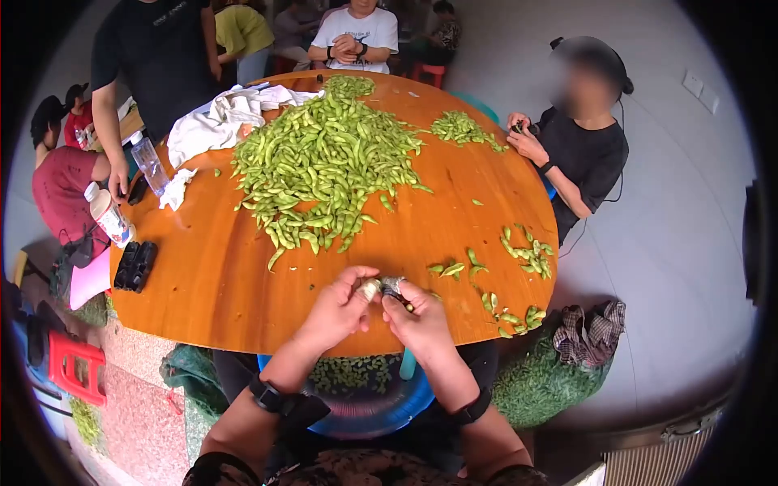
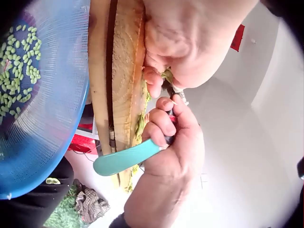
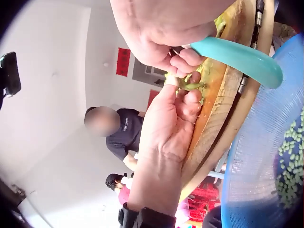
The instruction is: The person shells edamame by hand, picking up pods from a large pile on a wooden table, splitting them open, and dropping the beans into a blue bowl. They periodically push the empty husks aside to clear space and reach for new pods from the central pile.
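Observation:
My left hand point(image 1: 336, 312) pinches a green pod point(image 3: 192, 86) between thumb and fingers at the near table edge. My right hand point(image 1: 421, 320) curls its fingers round a tool with a turquoise handle point(image 2: 128, 160), which sticks out below the palm. Thumb and fingertips of both hands meet in the head view, wrapped in something pale at the thumb tips. The tool's working end is mostly hidden between the hands. Beyond them a large heap of green pods point(image 1: 324, 162) covers the middle of the wooden table point(image 1: 203, 283).
Below the table edge, a blue basket point(image 2: 61, 95) holds shelled green beans point(image 2: 19, 71). Loose pods point(image 1: 531, 257) lie to the right. Bottles point(image 1: 109, 215), a white cloth point(image 1: 215, 125) and a black tray point(image 1: 135, 265) are at the left. People surround the table; a full net bag point(image 1: 543, 389) stands right.

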`<move>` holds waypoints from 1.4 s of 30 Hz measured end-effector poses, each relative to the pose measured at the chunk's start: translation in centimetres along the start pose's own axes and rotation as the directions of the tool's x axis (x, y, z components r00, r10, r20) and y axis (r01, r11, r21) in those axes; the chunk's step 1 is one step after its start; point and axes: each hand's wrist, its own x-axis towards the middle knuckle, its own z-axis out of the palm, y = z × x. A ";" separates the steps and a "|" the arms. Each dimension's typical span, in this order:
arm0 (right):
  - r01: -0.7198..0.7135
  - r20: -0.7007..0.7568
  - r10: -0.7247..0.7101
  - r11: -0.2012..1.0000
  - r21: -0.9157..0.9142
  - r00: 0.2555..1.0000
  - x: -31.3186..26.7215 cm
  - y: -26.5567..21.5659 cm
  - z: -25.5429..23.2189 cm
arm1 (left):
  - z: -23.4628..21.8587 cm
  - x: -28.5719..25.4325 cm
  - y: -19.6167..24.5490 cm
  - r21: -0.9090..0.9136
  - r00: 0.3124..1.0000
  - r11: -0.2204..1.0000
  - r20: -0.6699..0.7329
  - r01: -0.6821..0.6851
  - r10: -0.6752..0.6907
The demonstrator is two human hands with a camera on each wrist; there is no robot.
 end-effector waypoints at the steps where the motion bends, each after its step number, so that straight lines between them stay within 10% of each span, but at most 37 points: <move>1: 0.151 -0.061 -0.158 0.984 -0.096 0.986 0.0 0.3 0.4 | 0.3 -0.1 0.0 0.147 0.999 0.989 -0.041 -0.016 0.022; 14: -0.042 -0.041 0.048 0.990 0.137 0.998 -0.8 -1.5 1.0 | -0.3 -0.3 -1.0 -0.004 0.996 0.999 -0.083 -0.036 0.036; 17: -0.067 -0.003 0.067 0.998 -0.008 0.998 -0.9 -0.6 0.4 | -0.6 -0.9 -0.6 0.144 0.994 0.990 -0.110 0.005 0.011; 23: 0.531 0.217 -0.518 0.598 -0.600 0.828 -1.0 1.8 0.0 | -1.4 -1.5 1.5 -0.020 0.962 0.998 -0.268 0.053 -0.056; 27: 0.310 0.230 -0.211 0.553 -0.773 0.950 -2.3 -0.9 2.0 | -1.9 -1.5 0.2 -0.035 0.955 0.999 -0.296 -0.005 -0.006; 33: 0.450 0.315 -0.362 0.396 -0.800 0.877 -2.0 -0.5 1.6 | -1.8 -2.0 0.5 -0.053 0.931 0.996 -0.356 0.065 -0.080; 36: 0.460 0.161 -0.512 0.536 -0.709 0.844 -0.5 0.2 0.7 | -2.2 -2.2 -0.1 -0.042 0.960 0.998 -0.275 0.042 -0.052; 38: 0.183 0.038 -0.192 0.826 -0.533 0.981 -0.6 -1.7 0.4 | -1.4 -2.2 -0.4 0.026 0.976 1.000 -0.219 -0.004 0.010; 42: 0.210 0.030 -0.208 0.971 -0.111 0.978 0.6 -0.2 -0.1 | 1.3 -2.3 1.1 0.100 0.996 0.991 -0.045 0.084 -0.080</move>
